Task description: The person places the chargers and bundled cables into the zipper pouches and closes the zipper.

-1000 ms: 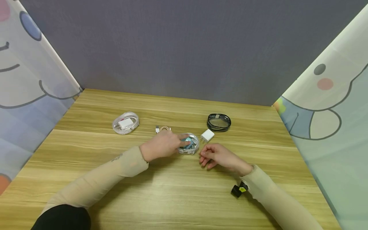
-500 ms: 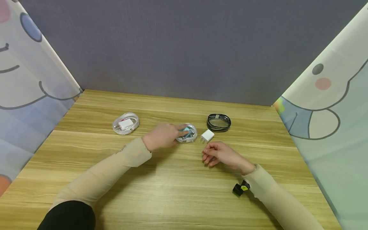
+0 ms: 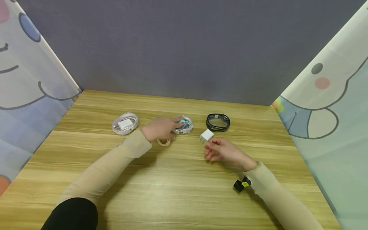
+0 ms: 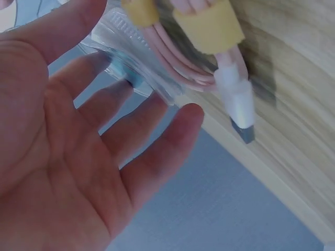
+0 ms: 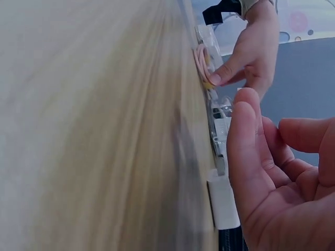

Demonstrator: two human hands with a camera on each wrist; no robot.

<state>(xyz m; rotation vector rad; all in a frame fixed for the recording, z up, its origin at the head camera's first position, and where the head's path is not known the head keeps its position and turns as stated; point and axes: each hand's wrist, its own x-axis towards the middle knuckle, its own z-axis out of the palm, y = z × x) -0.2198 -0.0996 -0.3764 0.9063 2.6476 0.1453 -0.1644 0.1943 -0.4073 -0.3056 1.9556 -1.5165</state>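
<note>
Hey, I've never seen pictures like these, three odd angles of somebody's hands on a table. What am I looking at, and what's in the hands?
No machine here: a person wears one camera on the head and one on each wrist. The wide picture is the head view; the two close, tilted ones look along each palm.

On the wooden table lie a clear bag with a white charger, a coiled black cable, a white plug adapter and a coiled pink cable.

The left hand rests its straight fingers on a clear bag with a blue item. The right hand holds nothing; its loosely curled fingers sit right beside the adapter, touching or nearly so.
</note>
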